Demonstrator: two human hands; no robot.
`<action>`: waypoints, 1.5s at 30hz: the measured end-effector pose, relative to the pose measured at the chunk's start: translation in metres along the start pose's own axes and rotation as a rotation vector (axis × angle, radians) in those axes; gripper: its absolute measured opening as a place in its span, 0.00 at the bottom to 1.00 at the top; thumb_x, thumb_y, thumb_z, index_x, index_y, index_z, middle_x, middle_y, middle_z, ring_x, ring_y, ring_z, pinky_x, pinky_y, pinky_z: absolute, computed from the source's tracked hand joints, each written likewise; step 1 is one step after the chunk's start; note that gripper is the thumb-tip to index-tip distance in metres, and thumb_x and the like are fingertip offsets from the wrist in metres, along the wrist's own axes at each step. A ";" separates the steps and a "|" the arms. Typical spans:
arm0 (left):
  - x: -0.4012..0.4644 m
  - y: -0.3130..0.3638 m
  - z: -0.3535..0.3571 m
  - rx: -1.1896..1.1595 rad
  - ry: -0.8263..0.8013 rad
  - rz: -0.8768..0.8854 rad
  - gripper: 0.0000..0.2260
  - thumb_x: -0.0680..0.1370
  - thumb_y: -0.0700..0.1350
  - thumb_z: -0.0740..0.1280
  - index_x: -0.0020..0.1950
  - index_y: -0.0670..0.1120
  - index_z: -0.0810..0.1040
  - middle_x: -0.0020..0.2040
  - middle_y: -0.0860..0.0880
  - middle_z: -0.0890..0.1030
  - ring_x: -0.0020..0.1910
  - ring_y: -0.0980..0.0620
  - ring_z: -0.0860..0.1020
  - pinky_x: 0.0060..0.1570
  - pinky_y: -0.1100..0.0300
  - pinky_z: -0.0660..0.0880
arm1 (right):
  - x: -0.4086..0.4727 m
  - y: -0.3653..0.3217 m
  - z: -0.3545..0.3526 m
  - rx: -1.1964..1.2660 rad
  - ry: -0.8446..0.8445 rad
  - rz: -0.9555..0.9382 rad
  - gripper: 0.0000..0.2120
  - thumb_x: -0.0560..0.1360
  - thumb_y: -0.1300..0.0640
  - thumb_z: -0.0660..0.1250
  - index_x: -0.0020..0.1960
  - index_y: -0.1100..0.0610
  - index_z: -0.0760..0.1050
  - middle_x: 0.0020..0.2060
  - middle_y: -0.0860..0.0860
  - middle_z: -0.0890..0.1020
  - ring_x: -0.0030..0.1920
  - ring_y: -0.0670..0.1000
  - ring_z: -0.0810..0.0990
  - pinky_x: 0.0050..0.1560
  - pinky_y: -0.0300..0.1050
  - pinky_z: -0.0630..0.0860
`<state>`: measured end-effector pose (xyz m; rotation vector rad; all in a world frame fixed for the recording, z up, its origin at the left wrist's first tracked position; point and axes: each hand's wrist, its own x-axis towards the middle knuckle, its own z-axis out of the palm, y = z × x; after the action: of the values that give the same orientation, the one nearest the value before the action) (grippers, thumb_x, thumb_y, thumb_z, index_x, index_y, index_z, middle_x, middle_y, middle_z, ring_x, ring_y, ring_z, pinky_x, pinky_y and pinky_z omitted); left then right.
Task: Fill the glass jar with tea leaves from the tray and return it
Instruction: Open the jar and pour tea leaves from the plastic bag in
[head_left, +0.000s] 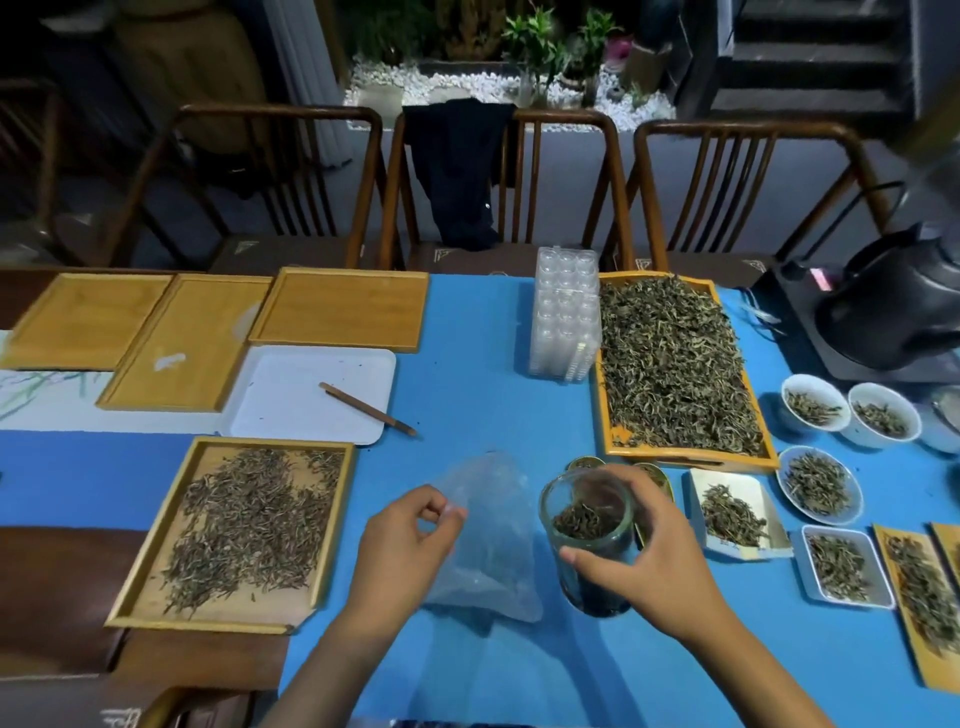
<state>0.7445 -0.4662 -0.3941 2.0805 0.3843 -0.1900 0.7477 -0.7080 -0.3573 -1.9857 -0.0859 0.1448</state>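
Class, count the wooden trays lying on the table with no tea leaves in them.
3, side by side along the far left edge: left tray, middle tray, right tray. More may lie beyond the left edge of view.

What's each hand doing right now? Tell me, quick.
Left hand: fingers pinching the edge of the plastic bag.
Right hand: fingers curled round the jar, which holds some tea leaves.

Evenly lit from overhead across the blue surface (467, 338), dim and murky beyond the chairs (280, 171), slightly soft overall, bowed by wide-angle distortion at edges.
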 end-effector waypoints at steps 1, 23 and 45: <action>-0.002 0.004 -0.007 -0.052 -0.008 0.001 0.10 0.78 0.48 0.72 0.38 0.48 0.77 0.39 0.50 0.82 0.32 0.54 0.84 0.36 0.58 0.72 | 0.002 -0.008 0.003 -0.032 -0.024 -0.011 0.31 0.57 0.44 0.79 0.57 0.40 0.72 0.52 0.37 0.80 0.56 0.39 0.79 0.55 0.32 0.73; -0.005 -0.010 -0.071 -0.164 -0.053 0.055 0.10 0.79 0.48 0.70 0.41 0.45 0.77 0.42 0.52 0.81 0.29 0.50 0.82 0.39 0.46 0.80 | 0.020 -0.110 0.077 -0.592 -0.269 -0.187 0.34 0.56 0.33 0.73 0.58 0.41 0.69 0.49 0.35 0.78 0.49 0.39 0.78 0.48 0.38 0.76; 0.009 -0.016 -0.066 -0.171 -0.093 0.073 0.10 0.78 0.49 0.70 0.38 0.50 0.75 0.39 0.54 0.79 0.31 0.55 0.78 0.41 0.52 0.78 | 0.047 -0.104 0.083 -1.318 -0.522 -0.263 0.33 0.59 0.29 0.60 0.58 0.48 0.68 0.43 0.46 0.74 0.46 0.50 0.77 0.33 0.44 0.64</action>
<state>0.7461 -0.4001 -0.3761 1.9064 0.2582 -0.2026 0.7835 -0.5840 -0.2986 -3.1438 -0.9882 0.5309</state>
